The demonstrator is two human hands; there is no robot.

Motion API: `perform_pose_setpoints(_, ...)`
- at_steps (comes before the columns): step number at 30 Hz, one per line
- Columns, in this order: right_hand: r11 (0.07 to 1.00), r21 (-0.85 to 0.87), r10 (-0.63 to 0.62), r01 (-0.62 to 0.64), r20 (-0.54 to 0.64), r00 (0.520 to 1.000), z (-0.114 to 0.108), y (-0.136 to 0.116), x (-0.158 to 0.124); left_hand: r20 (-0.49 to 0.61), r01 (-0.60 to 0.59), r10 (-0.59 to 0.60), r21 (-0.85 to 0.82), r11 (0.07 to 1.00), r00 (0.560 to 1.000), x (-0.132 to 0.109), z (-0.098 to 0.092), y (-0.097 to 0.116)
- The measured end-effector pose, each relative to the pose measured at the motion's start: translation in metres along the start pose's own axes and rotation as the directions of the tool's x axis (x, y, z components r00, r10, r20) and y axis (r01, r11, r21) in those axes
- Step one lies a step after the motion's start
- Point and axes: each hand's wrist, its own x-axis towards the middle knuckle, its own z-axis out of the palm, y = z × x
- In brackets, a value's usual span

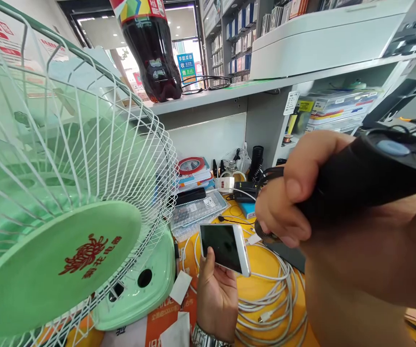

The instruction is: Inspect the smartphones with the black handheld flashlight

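My left hand, with a metal watch at the wrist, holds a white-edged smartphone by its lower edge. The thumb lies on the dark screen, which is tilted toward me. Close to the camera on the right, my right hand has its fingers wrapped round a thick black handheld device with a bluish oval button on top. What kind of device this is, I cannot tell. It is held above and to the right of the phone, apart from it.
A green fan with a white wire guard fills the left side. Coiled pale cables lie on the yellow mat. Behind are a bubble-wrapped packet and a red tape roll. A cola bottle and glasses stand on the shelf.
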Motion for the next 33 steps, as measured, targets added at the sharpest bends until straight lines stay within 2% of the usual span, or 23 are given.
perform_pose_setpoints(3, 0.998, -0.003, 0.055, -0.055, -0.071, 0.996, 0.001, 0.002, -0.001, -0.084, 0.010, -0.018, -0.096, 0.995, 0.996, 0.000, 0.004, 0.002)
perform_pose_setpoints(8, 0.998, -0.057, 0.009, -0.011, -0.041, 0.999, -0.002, 0.003, -0.002, -0.138, 0.037, -0.063, -0.179, 0.983, 0.988, 0.001, 0.010, 0.002)
perform_pose_setpoints(12, 0.996, -0.089, 0.019, -0.023, -0.052, 0.998, -0.006, -0.002, 0.000, -0.165, 0.049, -0.085, -0.208, 0.977, 0.983, 0.001, 0.013, 0.003)
perform_pose_setpoints(19, 0.998, -0.034, 0.049, -0.049, -0.022, 0.999, 0.002, -0.003, 0.002, -0.164, 0.080, -0.119, -0.228, 0.970, 0.979, -0.003, 0.015, 0.005)
perform_pose_setpoints(27, 0.966, 0.107, 0.247, -0.234, -0.139, 0.959, 0.011, -0.006, 0.007, -0.134, 0.125, -0.163, -0.256, 0.959, 0.977, -0.009, 0.016, 0.009)
perform_pose_setpoints(30, 0.970, 0.126, 0.224, -0.208, -0.136, 0.965, 0.010, -0.005, 0.008, -0.123, 0.128, -0.167, -0.271, 0.954, 0.978, -0.010, 0.016, 0.010)
perform_pose_setpoints(33, 0.984, 0.089, 0.159, -0.153, -0.065, 0.985, 0.008, -0.002, 0.008, -0.128, 0.127, -0.168, -0.278, 0.952, 0.977, -0.009, 0.016, 0.010)
